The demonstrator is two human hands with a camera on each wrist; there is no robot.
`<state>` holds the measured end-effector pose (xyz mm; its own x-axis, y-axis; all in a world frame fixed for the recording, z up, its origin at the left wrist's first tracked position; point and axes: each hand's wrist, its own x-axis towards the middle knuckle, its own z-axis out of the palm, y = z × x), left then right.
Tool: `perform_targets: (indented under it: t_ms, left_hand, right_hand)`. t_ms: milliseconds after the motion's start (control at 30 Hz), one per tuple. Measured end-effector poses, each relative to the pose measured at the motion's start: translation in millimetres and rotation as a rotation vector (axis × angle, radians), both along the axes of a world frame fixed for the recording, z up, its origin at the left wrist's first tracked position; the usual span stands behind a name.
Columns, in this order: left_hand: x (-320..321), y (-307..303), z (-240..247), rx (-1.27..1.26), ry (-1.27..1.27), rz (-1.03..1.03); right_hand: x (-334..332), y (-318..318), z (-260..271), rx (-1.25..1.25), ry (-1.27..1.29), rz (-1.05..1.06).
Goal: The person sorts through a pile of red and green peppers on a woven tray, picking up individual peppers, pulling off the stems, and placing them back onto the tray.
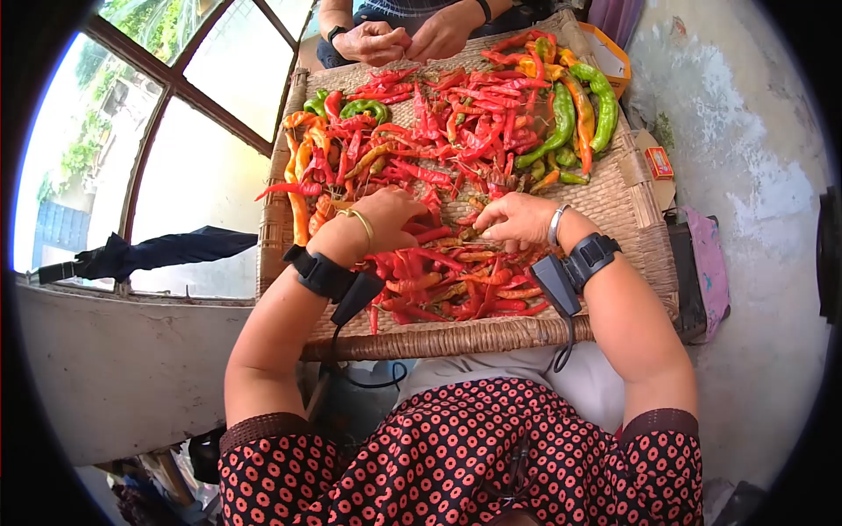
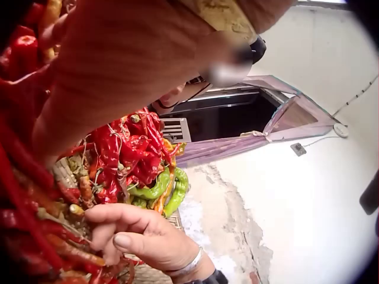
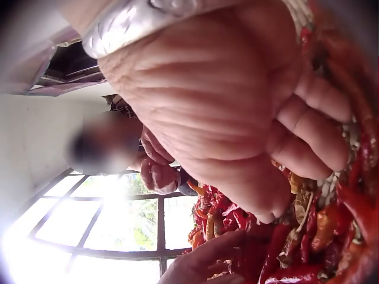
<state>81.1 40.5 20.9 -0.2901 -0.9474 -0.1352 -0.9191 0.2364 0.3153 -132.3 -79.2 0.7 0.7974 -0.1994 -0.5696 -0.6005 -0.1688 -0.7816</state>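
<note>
Many red chili peppers lie in piles on a woven tray. My left hand, with a gold bracelet, reaches into the peppers left of centre. A red pepper shows at its fingers in the head view; I cannot tell whether they grip it. My right hand, with a silver bangle, is over the peppers right of centre. Its fingers are loosely bent, and the palm in the right wrist view shows nothing held. Shrivelled, brownish peppers lie close to its fingertips in the left wrist view.
Green peppers lie at the tray's far right, orange ones along its left. Across the tray another person's hands meet at its far edge. A folded umbrella rests by the window; a box stands behind the far right corner.
</note>
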Motion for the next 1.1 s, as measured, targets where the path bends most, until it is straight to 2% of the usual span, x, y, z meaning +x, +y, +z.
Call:
perform_targets:
  t_ms: [67, 100, 133, 167, 233, 267, 333, 367, 433, 500, 567, 633, 700, 733, 767, 833, 933, 967, 1033, 1100]
  left_hand:
    - [-7.5, 7.5, 5.0, 0.032, -0.014, -0.041]
    - [-15.9, 10.7, 12.9, 0.072, -0.038, -0.088]
    - [-27.0, 16.7, 17.4, 0.271, 0.026, -0.06]
    - [-30.1, 22.6, 10.9, 0.263, 0.041, -0.064]
    - [-34.5, 31.5, -4.2, 0.779, 0.452, -0.239]
    - [-37.3, 33.5, -9.2, 0.77, 0.462, -0.244]
    - [-45.2, 35.3, -14.6, 0.941, 0.407, -0.203]
    - [-45.2, 36.2, -16.1, 0.936, 0.418, -0.209]
    - [-44.6, 34.8, -9.6, 0.636, 0.213, -0.335]
    - [-42.0, 32.8, -3.5, 0.657, 0.145, -0.312]
    - [-31.4, 34.5, -5.0, 0.489, 0.161, -0.204]
    - [-21.8, 32.8, -6.1, 0.445, 0.206, -0.162]
    - [-16.3, 28.7, -4.8, 0.328, 0.134, -0.06]
    - [-12.5, 27.2, -10.9, 0.325, 0.145, -0.066]
    - [-8.1, 26.2, -19.5, 0.263, 0.153, -0.062]
    - [-3.7, 23.8, -24.9, 0.199, 0.166, -0.057]
    - [-3.9, 20.4, -23.3, 0.236, 0.215, -0.072]
    - [-4.4, 20.1, -22.5, 0.223, 0.209, -0.098]
    - [-6.0, 19.7, -24.0, 0.21, 0.207, -0.123]
    - [-7.3, 19.4, -26.6, 0.231, 0.18, -0.147]
  right_hand:
    - [-3.4, -2.3, 3.7, 0.15, 0.062, -0.026]
    - [-3.1, -1.6, 7.9, 0.144, 0.076, -0.026]
    - [-2.7, 0.1, 14.4, 0.173, 0.089, 0.06]
    - [-1.9, 2.3, 19.1, 0.201, 0.101, 0.144]
    - [4.3, 14.6, 23.0, 0.193, 0.187, 0.281]
    - [8.0, 21.4, 20.6, 0.209, 0.257, 0.351]
    - [15.6, 35.3, 8.7, 0.199, 0.395, 0.485]
    - [18.2, 41.6, 5.1, 0.198, 0.408, 0.484]
    - [22.4, 49.1, 1.1, 0.033, 0.446, 0.558]
    - [24.3, 46.7, -0.2, -0.015, 0.433, 0.552]
    - [24.0, 38.4, 2.0, -0.224, 0.055, 0.587]
    - [27.7, 33.2, 21.1, -0.266, 0.121, 0.513]
    - [14.2, 23.9, 15.4, -0.255, -0.14, 0.22]
    - [8.8, 17.2, 17.8, -0.222, -0.104, 0.17]
    - [2.3, 7.5, 19.0, -0.318, -0.142, 0.233]
    - [-13.0, 4.1, 36.0, -0.151, 0.311, 0.156]
    - [-40.3, 3.2, 38.5, -0.142, 0.621, 0.187]
    - [-44.6, 6.7, 37.6, -0.142, 0.627, 0.182]
    - [-50.6, 13.7, 37.7, -0.268, 0.833, 0.338]
    - [-52.6, 16.4, 31.4, -0.256, 0.862, 0.33]
